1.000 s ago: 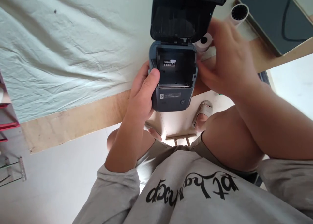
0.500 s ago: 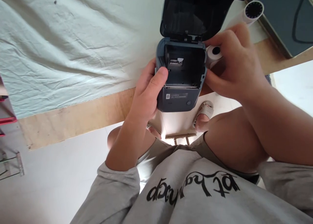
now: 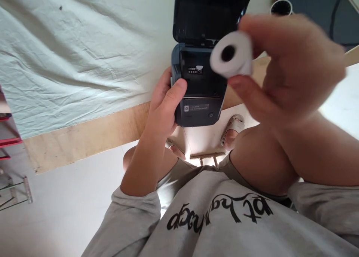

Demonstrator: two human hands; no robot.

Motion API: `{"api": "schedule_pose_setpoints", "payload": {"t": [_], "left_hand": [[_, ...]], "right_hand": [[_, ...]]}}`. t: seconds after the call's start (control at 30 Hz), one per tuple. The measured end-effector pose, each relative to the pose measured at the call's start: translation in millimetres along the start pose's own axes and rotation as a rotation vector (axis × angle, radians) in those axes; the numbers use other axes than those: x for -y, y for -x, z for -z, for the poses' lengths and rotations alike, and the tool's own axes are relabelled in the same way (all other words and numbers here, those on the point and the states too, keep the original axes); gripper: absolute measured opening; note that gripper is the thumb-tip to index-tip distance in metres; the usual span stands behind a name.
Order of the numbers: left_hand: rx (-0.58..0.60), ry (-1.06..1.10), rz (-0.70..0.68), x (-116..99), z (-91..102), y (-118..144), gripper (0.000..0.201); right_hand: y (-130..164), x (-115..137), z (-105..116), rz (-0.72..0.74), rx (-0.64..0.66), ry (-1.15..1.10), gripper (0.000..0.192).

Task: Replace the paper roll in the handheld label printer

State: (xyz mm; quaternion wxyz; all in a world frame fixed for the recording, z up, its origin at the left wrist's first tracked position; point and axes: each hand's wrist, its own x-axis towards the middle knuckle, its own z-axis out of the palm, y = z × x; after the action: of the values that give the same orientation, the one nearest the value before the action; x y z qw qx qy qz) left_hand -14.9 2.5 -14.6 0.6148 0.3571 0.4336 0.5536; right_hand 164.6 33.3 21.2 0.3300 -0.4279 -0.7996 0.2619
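Note:
My left hand [image 3: 165, 103] grips a dark grey label printer [image 3: 196, 113] by its left side, the thumb resting on the rim of the paper bay. The printer's black lid [image 3: 209, 15] stands swung up, and a printed label shows inside the bay. Between thumb and fingers, my right hand [image 3: 288, 66] pinches a small white paper roll [image 3: 238, 58] with a dark hole through its core. The roll is above the right part of the bay and hides some of it. Motion blurs my right hand a little.
Pale green cloth [image 3: 98, 55] covers the table, with a bare wooden edge [image 3: 89, 137] along the front. Another white roll [image 3: 281, 7] with a dark end stands at upper right, beside a dark flat panel [image 3: 311, 10]. Red-edged shelving [image 3: 9, 141] is at far left.
My right hand has lifted the paper roll from beside the printer, bringing it up and over the bay's right side. The printer has shifted slightly left in my left hand.

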Motion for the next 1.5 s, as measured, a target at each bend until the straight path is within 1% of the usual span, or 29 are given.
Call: {"api": "schedule_pose_setpoints", "payload": {"t": [0.07,0.1,0.13,0.2,0.3,0.4,0.57,0.63,0.7,0.77,0.87,0.93,1.0,1.07,1.1,1.13,1.2,1.23,1.27,1.3,1.33,1.4,1.47,1.5], "left_hand": [[0.034,-0.015,-0.009,1.0,3.0,-0.6,0.029],[0.054,-0.022,-0.015,1.9,4.7,-0.9,0.031],[0.069,-0.024,-0.02,3.1,6.3,-1.3,0.032],[0.093,-0.032,-0.034,5.7,9.1,-1.8,0.034],[0.097,-0.066,-0.067,8.2,11.3,-1.9,0.037],[0.114,-0.088,-0.068,7.1,11.6,-1.3,0.039],[0.116,-0.069,-0.044,3.5,10.6,-1.0,0.035],[0.128,-0.035,-0.063,4.8,11.7,-2.2,0.037],[0.178,-0.003,-0.105,7.6,13.9,-3.9,0.047],[0.22,0.007,-0.136,10.2,16.3,-5.1,0.058],[0.19,-0.064,-0.141,11.3,17.9,-4.5,0.065],[0.164,-0.115,-0.13,11.0,18.1,-3.6,0.068],[0.165,-0.134,-0.132,11.9,18.9,-4.0,0.071],[0.18,-0.146,-0.158,14.8,20.9,-6.3,0.074],[0.193,-0.15,-0.174,16.9,22.3,-8.0,0.077],[0.208,-0.149,-0.198,19.0,23.7,-9.8,0.08],[0.225,-0.145,-0.219,22.7,25.8,-12.7,0.087],[0.228,-0.146,-0.215,23.8,26.5,-13.5,0.089],[0.225,-0.15,-0.209,24.4,26.9,-13.9,0.091],[0.214,-0.159,-0.198,24.6,27.0,-13.7,0.091],[0.198,-0.171,-0.189,24.6,27.1,-13.2,0.091],[0.171,-0.194,-0.191,24.3,27.1,-11.9,0.09],[0.149,-0.209,-0.188,24.1,27.0,-10.8,0.089],[0.14,-0.212,-0.182,24.0,26.8,-10.4,0.088]], "right_hand": [[-0.4,1.3,-6.4,0.172,-0.061,0.133,0.042],[-1.5,0.4,-9.9,0.235,-0.1,0.184,0.038],[-3.0,-1.2,-13.3,0.269,-0.138,0.221,0.034],[-6.6,-4.7,-18.6,0.288,-0.193,0.253,0.026],[-11.0,-7.9,-22.6,0.277,-0.156,0.283,0.019],[-12.9,-8.7,-23.8,0.276,-0.121,0.236,0.014],[-11.3,-7.9,-23.2,0.386,-0.139,0.161,0.003],[-8.6,-6.5,-23.0,0.441,-0.144,0.152,0.006],[-5.2,-4.9,-23.6,0.499,-0.135,0.135,0.01],[-2.3,-4.1,-24.6,0.537,-0.095,0.158,0.015],[-0.3,-5.7,-24.5,0.561,-0.023,0.18,0.016],[-0.1,-7.7,-22.7,0.544,-0.048,0.099,0.013],[0.2,-9.2,-20.3,0.461,-0.182,0.017,0.011],[0.6,-9.4,-18.2,0.311,-0.326,-0.022,0.017],[0.8,-9.1,-17.3,0.229,-0.356,-0.034,0.025],[0.8,-8.4,-16.4,0.157,-0.349,-0.047,0.034],[0.3,-6.6,-14.3,0.071,-0.249,-0.097,0.05],[-0.2,-5.6,-13.0,0.042,-0.192,-0.127,0.055],[-0.9,-4.5,-11.8,0.023,-0.154,-0.157,0.055],[-1.6,-3.7,-10.7,-0.001,-0.141,-0.184,0.052],[-2.3,-3.2,-10.1,-0.027,-0.159,-0.211,0.047],[-3.9,-4.2,-10.7,-0.073,-0.243,-0.258,0.035],[-5.5,-8.2,-14.1,-0.073,-0.307,-0.32,0.029],[-6.4,-11.1,-16.4,-0.076,-0.291,-0.343,0.028]]}}
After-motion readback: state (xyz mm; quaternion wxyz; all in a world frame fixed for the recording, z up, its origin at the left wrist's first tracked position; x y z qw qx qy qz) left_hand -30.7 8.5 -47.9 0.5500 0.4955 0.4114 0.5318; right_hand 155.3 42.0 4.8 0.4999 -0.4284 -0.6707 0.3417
